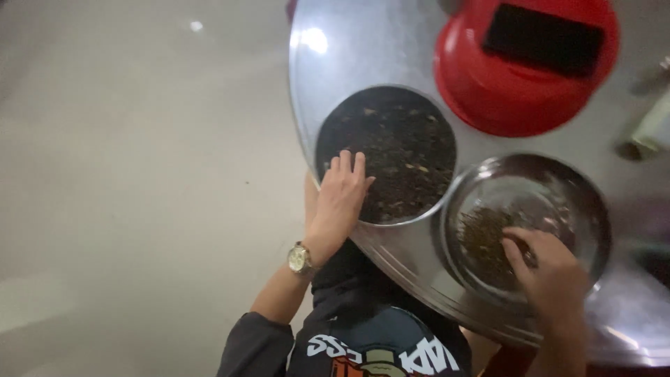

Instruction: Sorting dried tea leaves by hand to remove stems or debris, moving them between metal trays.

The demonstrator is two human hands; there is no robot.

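Floor (139,174): pale and smooth, filling the left half of the view.

Tray (377,49): a large round metal one, shiny, bearing everything else; its near rim runs just above the person's lap.

Red tub (516,77): upside-down at the far side of the tray, with a dark rectangular patch on its upturned base; well apart from both hands.

Dark pan (401,150): round, shallow, full of dark leafy bits with a few pale flecks — it sits left of centre on the tray, its rim touching or almost touching the bowl.

Bowl (527,223): steel, round, at the tray's near right; it holds a small heap of brownish dried bits (481,241) at its left side, the rest of the bottom bare.

Left hand (342,199): laid flat on the near left edge of the dark pan, fingers together and stretched, tips in the leaves; it grasps nothing that I can see. A watch (300,258) is on the wrist.

Right hand (551,269): reaching into the bowl from the near right, fingers curled down toward the heap; whether they pinch any bits I cannot tell — the fingertips are blurred and partly hidden.

Doing it well: my judgement is that the sorting goes best with the flat left hand steadying the pan while spreading the leaves thin, and the right hand taking small pinches, kept low over the bowl so nothing scatters onto the tray.
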